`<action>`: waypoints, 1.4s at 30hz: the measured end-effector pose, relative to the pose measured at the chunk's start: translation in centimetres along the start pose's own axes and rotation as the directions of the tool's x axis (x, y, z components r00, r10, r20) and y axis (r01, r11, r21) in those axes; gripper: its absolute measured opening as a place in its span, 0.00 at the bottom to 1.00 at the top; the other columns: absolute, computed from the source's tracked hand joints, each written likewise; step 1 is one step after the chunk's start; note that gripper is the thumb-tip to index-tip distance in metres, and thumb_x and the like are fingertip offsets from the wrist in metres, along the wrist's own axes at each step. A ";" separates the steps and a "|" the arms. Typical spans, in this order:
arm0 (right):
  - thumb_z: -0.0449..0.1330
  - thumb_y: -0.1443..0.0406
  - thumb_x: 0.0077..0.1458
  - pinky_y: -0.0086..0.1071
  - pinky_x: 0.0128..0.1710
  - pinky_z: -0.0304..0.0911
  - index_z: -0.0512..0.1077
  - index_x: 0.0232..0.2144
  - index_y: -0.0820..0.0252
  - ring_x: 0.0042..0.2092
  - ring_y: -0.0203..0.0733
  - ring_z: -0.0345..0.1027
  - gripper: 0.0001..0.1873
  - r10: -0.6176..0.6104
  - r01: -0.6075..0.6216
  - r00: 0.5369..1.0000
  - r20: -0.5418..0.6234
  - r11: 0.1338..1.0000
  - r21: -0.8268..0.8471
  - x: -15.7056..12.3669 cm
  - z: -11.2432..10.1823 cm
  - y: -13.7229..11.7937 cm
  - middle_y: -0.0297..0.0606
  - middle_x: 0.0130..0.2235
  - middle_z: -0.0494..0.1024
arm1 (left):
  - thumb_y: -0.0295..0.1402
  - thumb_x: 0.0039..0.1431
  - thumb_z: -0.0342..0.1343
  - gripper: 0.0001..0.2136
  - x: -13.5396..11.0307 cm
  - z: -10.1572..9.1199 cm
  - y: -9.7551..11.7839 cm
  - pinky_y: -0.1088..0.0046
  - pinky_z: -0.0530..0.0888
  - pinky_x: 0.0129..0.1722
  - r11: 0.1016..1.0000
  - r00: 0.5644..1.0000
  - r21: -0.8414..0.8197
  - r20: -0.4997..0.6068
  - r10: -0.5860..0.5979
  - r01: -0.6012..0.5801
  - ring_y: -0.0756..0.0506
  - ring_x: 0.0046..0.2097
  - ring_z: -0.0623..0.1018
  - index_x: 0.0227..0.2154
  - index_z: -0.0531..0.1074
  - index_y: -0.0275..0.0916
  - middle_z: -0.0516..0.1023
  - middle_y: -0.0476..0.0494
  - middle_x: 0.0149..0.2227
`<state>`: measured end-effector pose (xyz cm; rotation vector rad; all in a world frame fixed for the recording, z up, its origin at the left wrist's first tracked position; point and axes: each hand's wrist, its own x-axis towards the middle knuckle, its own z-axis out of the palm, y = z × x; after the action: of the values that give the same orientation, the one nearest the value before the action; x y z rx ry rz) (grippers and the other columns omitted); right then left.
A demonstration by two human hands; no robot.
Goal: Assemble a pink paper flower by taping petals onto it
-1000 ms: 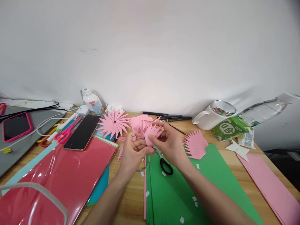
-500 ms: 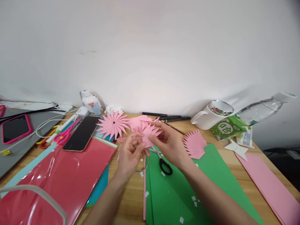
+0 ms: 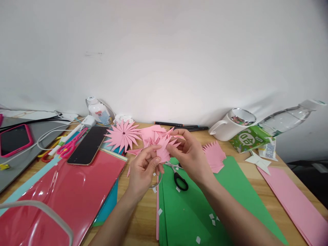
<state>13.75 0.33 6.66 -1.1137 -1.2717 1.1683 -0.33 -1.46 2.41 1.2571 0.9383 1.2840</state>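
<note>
Between my two hands is a folded pink paper fan (image 3: 164, 152) with pointed tips spread outward. My left hand (image 3: 144, 167) pinches its lower left part between thumb and fingers. On its right side, my right hand (image 3: 191, 155) grips the pointed folds, thumb in front and fingers behind. Behind the hands lie more folded pink paper pieces (image 3: 152, 132), partly hidden. A finished-looking round pink paper star (image 3: 123, 134) lies to the left. Another spiky pink fan (image 3: 215, 155) rests to the right of my right hand. Black-handled scissors (image 3: 180, 181) lie below, on green paper (image 3: 194, 208).
At left are a phone (image 3: 88, 145), pink scissors (image 3: 71, 143), a red plastic-covered pack (image 3: 74, 191) and a white bottle (image 3: 98, 111). Black pens (image 3: 189, 128) lie near the wall. A white mug (image 3: 232, 124), a clear bottle (image 3: 287, 118) and pink paper strips (image 3: 294, 201) are at right.
My right hand has shifted slightly right along the folds, and the pink fan is turned so more of its pleats face me. My left hand keeps its pinch.
</note>
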 end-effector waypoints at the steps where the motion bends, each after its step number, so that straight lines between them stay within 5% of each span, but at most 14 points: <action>1: 0.61 0.65 0.47 0.26 0.27 0.60 0.63 0.37 0.58 0.28 0.31 0.62 0.14 0.014 -0.015 1.000 0.009 0.999 0.029 0.0 0.0 0.0 0.29 0.29 0.69 | 0.33 0.57 0.55 0.11 0.0 0.0 0.0 0.79 0.66 0.19 1.000 1.000 -0.010 -0.004 -0.003 0.003 0.53 0.21 0.72 0.43 0.69 0.38 0.67 0.55 0.21; 5: 0.64 0.61 0.45 0.27 0.29 0.62 0.62 0.38 0.57 0.28 0.32 0.63 0.19 0.066 -0.074 0.996 0.052 0.984 0.161 0.0 0.0 0.2 0.30 0.29 0.70 | 0.32 0.56 0.55 0.12 0.1 0.1 0.0 0.80 0.67 0.19 1.000 1.000 -0.025 -0.004 0.001 -0.001 0.53 0.21 0.72 0.44 0.69 0.38 0.67 0.55 0.21; 8: 0.65 0.63 0.44 0.26 0.27 0.61 0.61 0.38 0.56 0.28 0.31 0.63 0.19 0.040 -0.034 0.999 -0.031 0.985 0.170 -0.2 0.5 0.4 0.29 0.31 0.70 | 0.31 0.56 0.55 0.12 0.1 0.1 -0.1 0.80 0.66 0.19 0.999 1.000 -0.025 -0.009 0.021 -0.022 0.54 0.20 0.72 0.44 0.70 0.38 0.66 0.55 0.21; 15: 0.61 0.70 0.49 0.27 0.30 0.67 0.73 0.28 0.58 0.37 0.36 0.68 0.02 -0.266 0.250 0.952 -0.153 0.961 -0.119 -0.9 1.5 1.3 0.37 0.36 0.73 | 0.30 0.57 0.54 0.11 -0.3 0.4 -0.4 0.81 0.68 0.22 0.984 0.980 0.102 -0.121 0.160 -0.148 0.55 0.22 0.72 0.44 0.69 0.41 0.65 0.56 0.22; 26: 0.57 0.70 0.53 0.29 0.32 0.65 0.71 0.25 0.59 0.34 0.37 0.65 0.06 -0.241 0.243 0.970 0.037 0.936 -0.255 -0.8 1.0 0.6 0.36 0.30 0.71 | 0.29 0.56 0.54 0.14 -0.4 0.7 -0.8 0.81 0.67 0.22 0.991 0.978 0.081 -0.169 0.119 -0.107 0.55 0.22 0.71 0.47 0.67 0.42 0.66 0.56 0.23; 42: 0.57 0.71 0.54 0.29 0.31 0.64 0.71 0.25 0.58 0.34 0.38 0.66 0.08 -0.322 0.330 0.944 0.078 0.893 -0.307 -1.1 0.9 -0.2 0.35 0.30 0.72 | 0.29 0.56 0.55 0.14 -0.5 0.8 -0.4 0.81 0.67 0.22 0.994 0.982 0.049 -0.161 0.103 -0.096 0.55 0.21 0.71 0.46 0.67 0.41 0.67 0.56 0.22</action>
<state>12.92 -0.76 6.72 -1.0600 -1.6348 0.7433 0.46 -2.04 2.06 1.2579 1.0329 1.4708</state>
